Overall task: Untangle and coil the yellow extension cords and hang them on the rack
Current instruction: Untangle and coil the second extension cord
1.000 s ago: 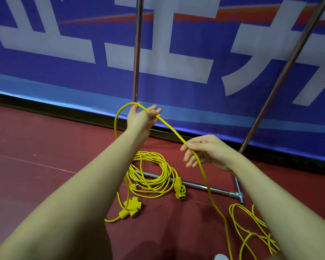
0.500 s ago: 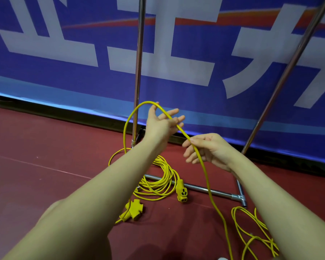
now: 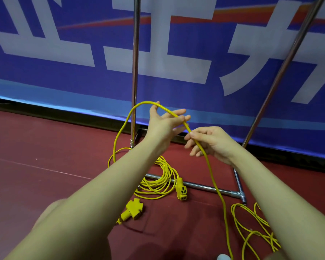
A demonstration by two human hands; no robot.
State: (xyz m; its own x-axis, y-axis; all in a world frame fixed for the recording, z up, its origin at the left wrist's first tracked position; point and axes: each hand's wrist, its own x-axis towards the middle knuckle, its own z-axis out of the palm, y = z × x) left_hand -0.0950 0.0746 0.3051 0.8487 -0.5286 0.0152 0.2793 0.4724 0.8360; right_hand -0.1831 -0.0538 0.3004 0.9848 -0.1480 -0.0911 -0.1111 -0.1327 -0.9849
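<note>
Cord (image 3: 210, 171): yellow, one strand lifted off the floor, arched over the left hand and running down through the right.
Left hand (image 3: 163, 124): raised, palm up, fingers straight and loose; strand draped across fingers (image 3: 176, 114), not clamped.
Right hand (image 3: 212, 143): just right of and slightly below the left, thumb and forefinger pinching the strand, other fingers loosely curled.
Gap between hands: small, almost touching; short span of strand bridging them.
Strand axis: from the pinch, slanting down and right toward the near floor, ending in loose loops (image 3: 255, 233) at lower right.
Other leg: off the left hand's far side, dropping in a wide bow to the left, down to a pile (image 3: 158, 181) by the rack base (image 3: 204, 186).
Pile: part-coiled, lying over the base bar, socket (image 3: 182, 190) at its right edge, plug block (image 3: 133, 209) just in front.
Rack posts (image 3: 135, 62): upright behind the hands, hanging bar out of view above.
Nearer hand for feeding: right, already on the slack side.
Likely next move: sliding the right pinch down the strand, bringing a fresh loop up onto the left palm.
Risk: loop slipping off the unclenched left fingers; loops at lower right snagging while drawn in.
Progress: early, most cord on the floor, nothing hung.
</note>
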